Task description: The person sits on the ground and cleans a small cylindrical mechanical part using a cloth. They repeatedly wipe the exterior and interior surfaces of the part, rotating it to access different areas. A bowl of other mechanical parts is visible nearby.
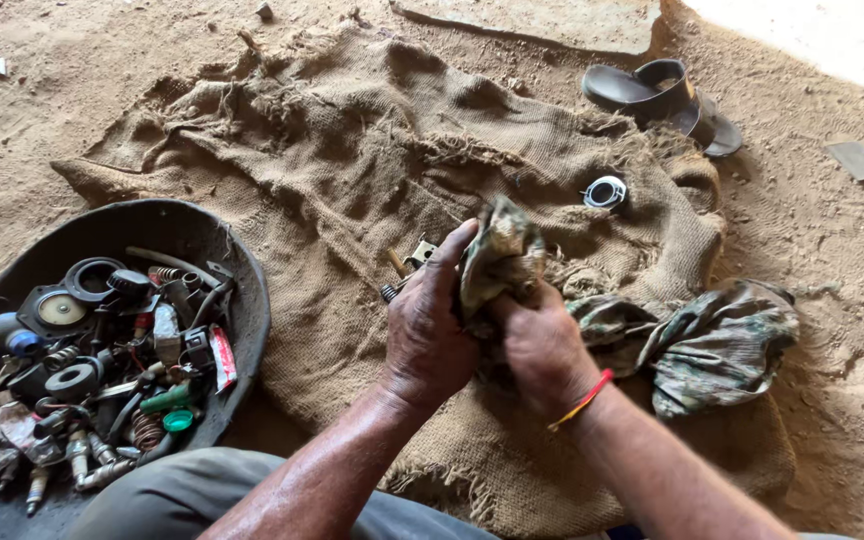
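Fingers of the left hand [430, 330] are curled and pressed together around a bunched end of a mottled green rag [500, 258], the thumb lying up along the cloth's near side. Fingers of the right hand [542, 345] are likewise folded shut into the same wad from the other side, so both hands clamp the rag between them with knuckles nearly touching. Whether anything is wrapped inside the cloth cannot be told. A red thread band [584, 400] circles the right wrist. The rag's loose remainder trails away from the right-hand fingers and lies heaped on a frayed burlap sack [332, 150] spread over sandy ground. Just beyond the left-hand fingertips, partly hidden by them, a small metal fitting [414, 256] with a threaded end rests on the sack. Farther out past the rag's upper tip sits a small ring-shaped part [606, 192], black with a pale rim. Well beyond that, at the sack's far edge, lies a dark sandal [664, 92]. Well off to the outer side of the left hand stands a shallow black pan [237, 255] filled with greasy small parts: springs, spark plugs, rubber rings, a round diaphragm disc and a green cap. A grey-trousered knee [192, 490] shows beneath the left forearm.
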